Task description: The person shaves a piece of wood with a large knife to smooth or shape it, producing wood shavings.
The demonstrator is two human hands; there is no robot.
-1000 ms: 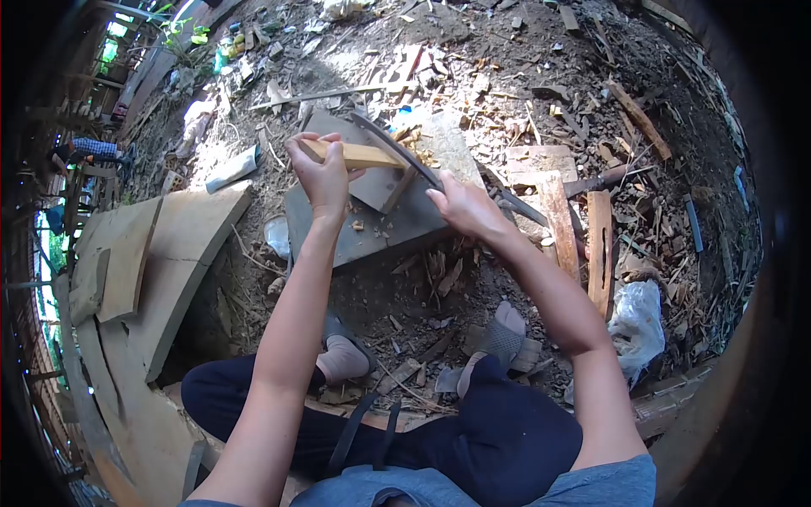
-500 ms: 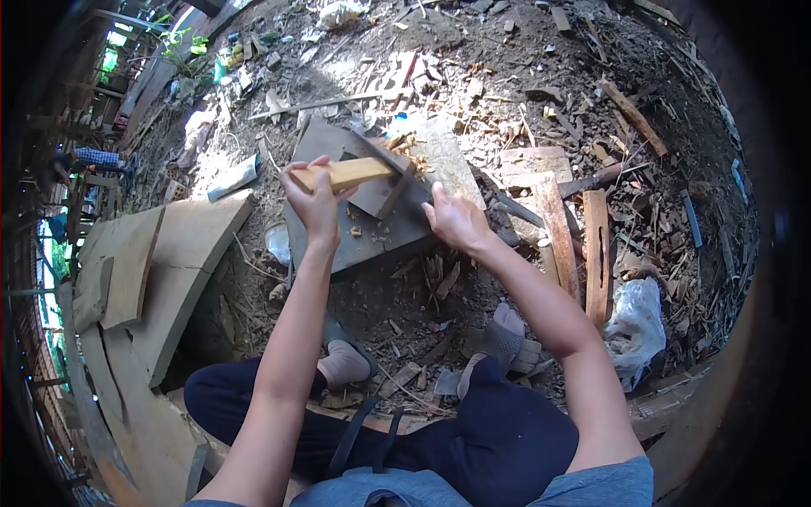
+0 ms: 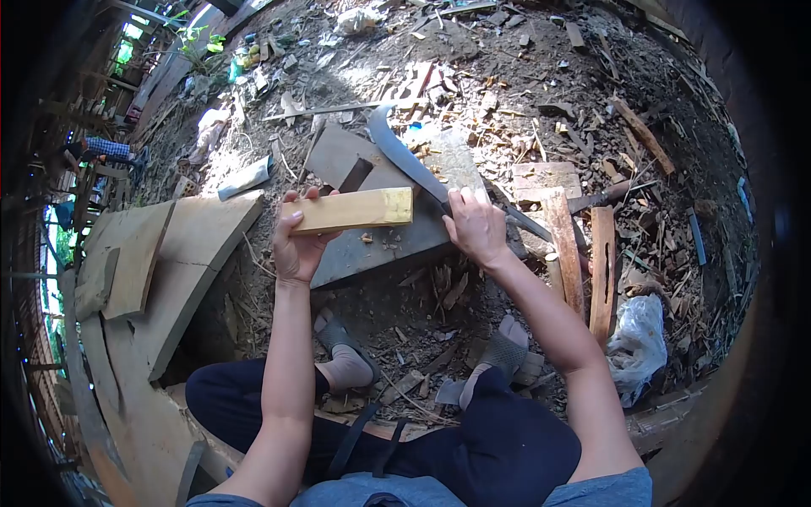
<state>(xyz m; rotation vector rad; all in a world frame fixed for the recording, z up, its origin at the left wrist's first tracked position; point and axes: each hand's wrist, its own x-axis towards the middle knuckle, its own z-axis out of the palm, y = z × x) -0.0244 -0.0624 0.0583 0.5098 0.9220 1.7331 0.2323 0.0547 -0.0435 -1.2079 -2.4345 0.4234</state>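
Note:
My left hand (image 3: pixel 300 241) grips one end of a pale yellow wooden block (image 3: pixel 355 210), which is held level above a dark flat work slab (image 3: pixel 380 252). The block's right end is a brighter yellow. My right hand (image 3: pixel 477 226) is closed around the handle end of a curved, hooked blade (image 3: pixel 404 159). The blade points up and to the left, beyond the block and apart from it. Behind the block, a dark rectangular piece (image 3: pixel 356 175) lies on the slab. Small wood chips are scattered on the slab.
Large planks (image 3: pixel 182 262) lean at the left. To the right are two narrow wood pieces (image 3: pixel 601 270) and a clear plastic bag (image 3: pixel 638 338). Wood scraps and chips cover the soil ahead. A person (image 3: pixel 106 148) is in the far left background. My sandalled feet are below the slab.
The block has swung down and turned level, showing its right end. The curved blade now shows in full, raised off the slab in my right hand, which has moved slightly right.

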